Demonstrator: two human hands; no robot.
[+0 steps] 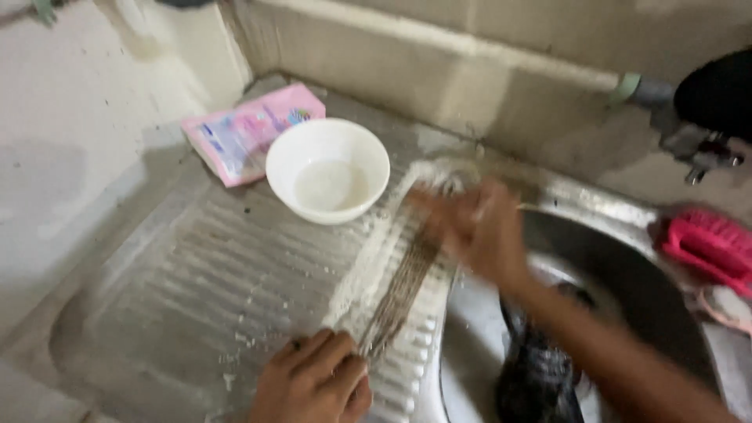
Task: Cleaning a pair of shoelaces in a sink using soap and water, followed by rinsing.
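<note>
Presently I log my left hand (pixel 313 384) curled shut on the near end of a wet cloth strip (pixel 403 286), pinning it to the drainboard (pixel 188 298) beside the sink's (pixel 627 274) left rim; my right hand (pixel 478 227), blurred, presses the far end, grip unclear. Item: limp, light, soapy-slick, so I judge it best pinched at the ends. Adjacent: white bowl (pixel 327 168), pink sachet (pixel 247 129) toward the back-left corner.

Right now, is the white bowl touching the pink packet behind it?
Cannot tell. In the head view the white bowl overlaps the pink packet at its rim, hiding any gap or contact between them on the draining board.
</note>
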